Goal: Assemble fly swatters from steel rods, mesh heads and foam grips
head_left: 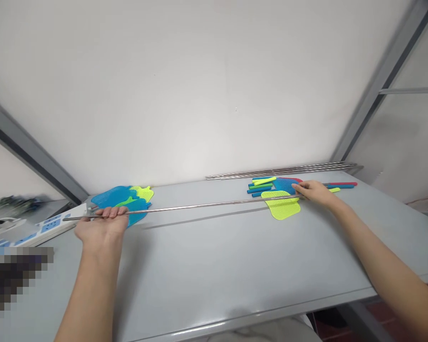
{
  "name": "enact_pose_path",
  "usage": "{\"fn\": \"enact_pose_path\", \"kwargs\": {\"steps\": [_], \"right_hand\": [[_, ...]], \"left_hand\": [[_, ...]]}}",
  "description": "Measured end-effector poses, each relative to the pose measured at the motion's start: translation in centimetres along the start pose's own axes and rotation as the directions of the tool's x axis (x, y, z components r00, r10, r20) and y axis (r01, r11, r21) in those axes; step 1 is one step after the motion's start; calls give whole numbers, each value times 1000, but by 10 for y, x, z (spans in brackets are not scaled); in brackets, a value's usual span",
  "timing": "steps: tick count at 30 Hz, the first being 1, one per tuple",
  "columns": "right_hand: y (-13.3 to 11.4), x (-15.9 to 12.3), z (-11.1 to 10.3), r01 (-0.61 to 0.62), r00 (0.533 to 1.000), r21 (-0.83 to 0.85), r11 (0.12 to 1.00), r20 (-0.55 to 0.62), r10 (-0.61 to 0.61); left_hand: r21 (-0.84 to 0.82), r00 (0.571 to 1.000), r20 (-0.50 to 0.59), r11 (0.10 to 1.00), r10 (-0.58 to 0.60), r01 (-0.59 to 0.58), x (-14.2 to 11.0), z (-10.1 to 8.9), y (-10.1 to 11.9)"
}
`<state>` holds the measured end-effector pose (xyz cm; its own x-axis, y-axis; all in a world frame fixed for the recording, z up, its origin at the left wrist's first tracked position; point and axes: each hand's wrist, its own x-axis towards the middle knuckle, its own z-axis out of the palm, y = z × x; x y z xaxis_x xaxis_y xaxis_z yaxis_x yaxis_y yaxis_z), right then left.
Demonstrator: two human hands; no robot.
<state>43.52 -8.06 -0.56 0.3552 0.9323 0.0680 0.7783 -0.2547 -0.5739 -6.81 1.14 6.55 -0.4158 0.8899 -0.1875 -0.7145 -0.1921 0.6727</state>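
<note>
A long thin metal rod (199, 206) stretches across the table between my two hands, a little above the surface, its shadow below. My left hand (105, 224) has its fingers wrapped round the rod near the left end. At the other end, the thumb and fingers of my right hand (312, 194) pinch the rod. Beside that hand lies a yellow mesh fly swatter head (282, 209), with a blue mesh head (285, 186) behind it. Blue and yellow-green mesh heads (117, 195) are piled behind my left hand.
Several short coloured tubes (260, 187) lie left of my right hand. Red, blue and yellow handle ends (344, 185) stick out to its right. More metal rods (288, 170) run along the wall. A white power strip (53, 224) is at left, near a partly pixelated person.
</note>
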Motion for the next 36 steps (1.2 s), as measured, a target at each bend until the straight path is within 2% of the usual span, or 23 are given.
{"fn": "enact_pose_path", "kwargs": {"steps": [4, 6, 11, 15, 20, 25, 30, 36], "right_hand": [[11, 6, -2, -10, 997, 13, 1000, -79, 11], [12, 7, -2, -13, 995, 28, 1000, -101, 15], [11, 8, 1, -29, 988, 63, 998, -149, 38], [12, 8, 1, -29, 981, 78, 997, -190, 44], [6, 4, -3, -37, 971, 89, 995, -234, 57], [2, 1, -5, -51, 964, 108, 993, -256, 77], [11, 4, -4, -51, 954, 144, 988, -285, 91], [28, 8, -10, -97, 916, 278, 956, -352, 195]], "left_hand": [[118, 997, 77, 992, 24, -33, 4, -2, 1], [122, 994, 100, 991, 43, -56, 4, -2, 1], [6, 1000, -3, 1000, -12, 12, 1, 0, 1], [-8, 1000, -4, 1000, -20, 20, 1, 0, 0], [104, 998, 64, 994, 22, -29, 8, 1, -3], [75, 995, 49, 993, 83, -87, 6, 4, -6], [30, 970, 74, 972, 230, -233, -2, 10, -13], [110, 958, 167, 961, 233, -253, -8, 10, -26]]}}
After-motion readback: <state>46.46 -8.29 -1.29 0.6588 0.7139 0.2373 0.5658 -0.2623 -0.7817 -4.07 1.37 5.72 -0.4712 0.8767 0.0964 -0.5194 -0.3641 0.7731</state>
